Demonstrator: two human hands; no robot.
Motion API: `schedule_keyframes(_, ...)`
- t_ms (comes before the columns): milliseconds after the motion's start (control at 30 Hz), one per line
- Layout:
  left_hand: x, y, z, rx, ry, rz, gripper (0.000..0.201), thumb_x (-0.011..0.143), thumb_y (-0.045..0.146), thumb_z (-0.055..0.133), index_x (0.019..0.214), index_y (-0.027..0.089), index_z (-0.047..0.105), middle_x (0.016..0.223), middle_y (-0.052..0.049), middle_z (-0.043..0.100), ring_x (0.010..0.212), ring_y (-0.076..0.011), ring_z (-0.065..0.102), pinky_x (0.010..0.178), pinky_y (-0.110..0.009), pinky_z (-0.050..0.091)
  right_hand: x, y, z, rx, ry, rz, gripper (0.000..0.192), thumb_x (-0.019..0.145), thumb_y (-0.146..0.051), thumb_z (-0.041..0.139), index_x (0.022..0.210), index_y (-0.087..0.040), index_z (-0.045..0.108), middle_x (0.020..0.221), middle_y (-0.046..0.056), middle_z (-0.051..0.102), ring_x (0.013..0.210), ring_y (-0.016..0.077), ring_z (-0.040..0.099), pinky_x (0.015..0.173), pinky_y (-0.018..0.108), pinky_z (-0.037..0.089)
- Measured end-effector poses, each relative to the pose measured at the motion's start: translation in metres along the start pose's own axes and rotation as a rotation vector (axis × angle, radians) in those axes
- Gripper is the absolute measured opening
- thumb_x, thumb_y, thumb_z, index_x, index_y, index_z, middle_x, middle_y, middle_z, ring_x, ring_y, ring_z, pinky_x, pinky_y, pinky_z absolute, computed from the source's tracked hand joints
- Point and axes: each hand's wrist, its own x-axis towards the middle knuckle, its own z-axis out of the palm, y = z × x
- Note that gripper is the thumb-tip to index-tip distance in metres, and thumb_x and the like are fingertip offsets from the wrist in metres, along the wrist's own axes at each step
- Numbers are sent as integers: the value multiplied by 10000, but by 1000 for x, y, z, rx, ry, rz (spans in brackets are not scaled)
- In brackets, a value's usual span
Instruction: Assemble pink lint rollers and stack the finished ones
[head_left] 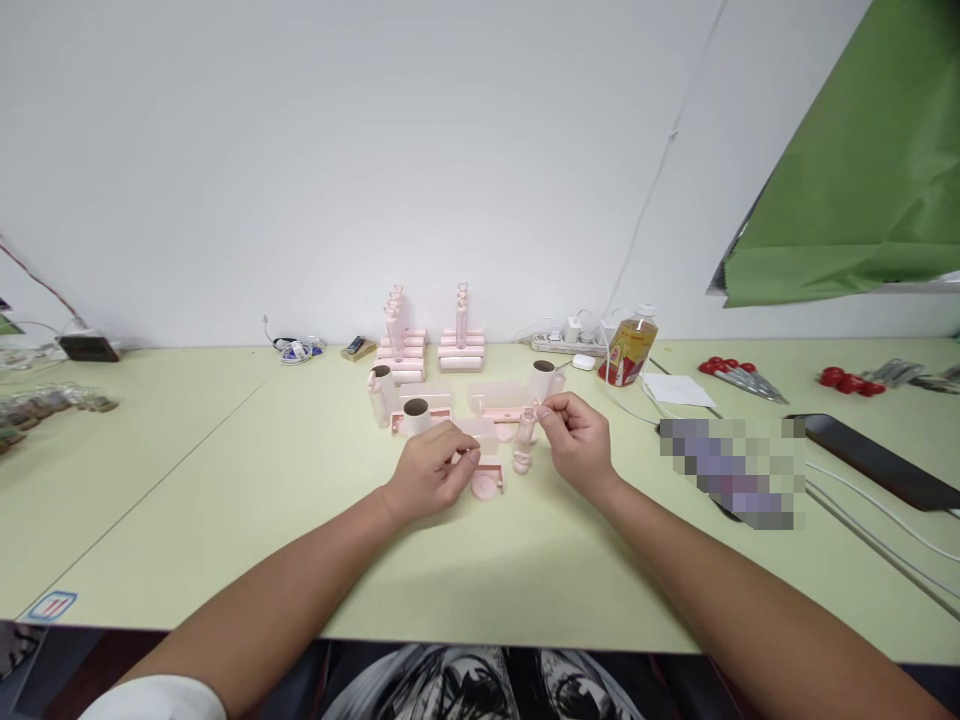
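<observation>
My left hand (433, 468) hovers over the pink parts, thumb and fingertips drawn together; what they pinch, if anything, is too small to make out. Just beyond its fingertips lies a pink tray (491, 478) with a round pink disc (484, 487) in front. My right hand (579, 440) has thumb and forefinger closed in a pinch beside a see-through pink bottle-shaped tube (523, 440). Any thing in that pinch is too small to name. Behind the hands are a white roll with a dark hollow (416, 416), another such roll (542, 378) and a longer pink tray (504, 414).
Assembled pink pieces (460, 352) stand near the wall, with more (401, 360) to their left. At the right are a bottle of amber liquid (630, 345), a power strip (566, 345), white paper (679, 390), red-ended tools (739, 375), a black phone-like slab (877, 460) and cables.
</observation>
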Motion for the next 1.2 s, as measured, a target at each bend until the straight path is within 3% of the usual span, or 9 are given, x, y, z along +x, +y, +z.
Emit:
schedule_keyframes(100,3,4,-6,188,162,139,203,814,273,605,1004,221,657,998,-109,634,950,-240,584,845,-407,472,-4,-5,-2,-53,-28,-136,152,850,-338,547,764,-214,562,526,-52,409,478,118,381,519,273,380)
schedule_keyframes(167,4,9,-8,253,213,249,415,776,364,671,1169,249,604,1244,-138,546,1154,-304,508,984,-500,399,-8,-11,-3,-47,-94,-331,161,820,-351,591,920,-226,595,669,1,537,604,164,516,616,317,458)
schedule_keyframes(233,4,11,-7,221,177,355,699,724,513,712,1341,292,468,1425,-143,397,1299,-357,395,1064,-563,311,-14,-19,-1,-21,-213,-534,528,738,-434,688,1211,-265,525,1066,100,598,971,271,589,821,418,491)
schedule_keyframes(300,3,11,-4,143,79,419,958,651,636,724,1449,330,292,1510,-144,281,1374,-393,306,1094,-593,264,-19,-25,1,-20,-363,-662,977,619,-550,772,1440,-333,289,1455,127,356,1321,370,380,1021,522,389)
schedule_keyframes(400,0,5,3,33,-50,431,1212,561,709,738,1512,344,81,1563,-155,170,1426,-423,199,1110,-608,247,-24,-31,6,-28,-552,-728,1281,531,-651,793,1518,-371,24,1605,76,36,1454,399,108,1133,557,227)
schedule_keyframes(600,-1,-1,5,-108,-153,386,1401,456,719,781,1533,303,-13,1595,-172,32,1446,-443,97,1124,-630,213,-22,-28,8,3,-654,-697,1252,604,-631,774,1536,-331,-6,1620,87,-31,1476,342,42,1166,521,172)
schedule_keyframes(867,5,-5,-5,-117,-197,312,1208,600,630,764,1534,308,68,1577,-181,175,1439,-382,212,1140,-575,242,-16,-19,9,16,-623,-645,1116,700,-567,741,1546,-280,73,1608,124,119,1470,302,135,1162,490,218)
schedule_keyframes(1200,6,-5,-6,-137,-205,282,1124,660,557,766,1535,288,115,1564,-176,230,1432,-361,247,1138,-556,271,-14,-17,8,57,-594,-632,1000,746,-522,725,1536,-293,156,1600,107,166,1456,292,204,1155,488,255)
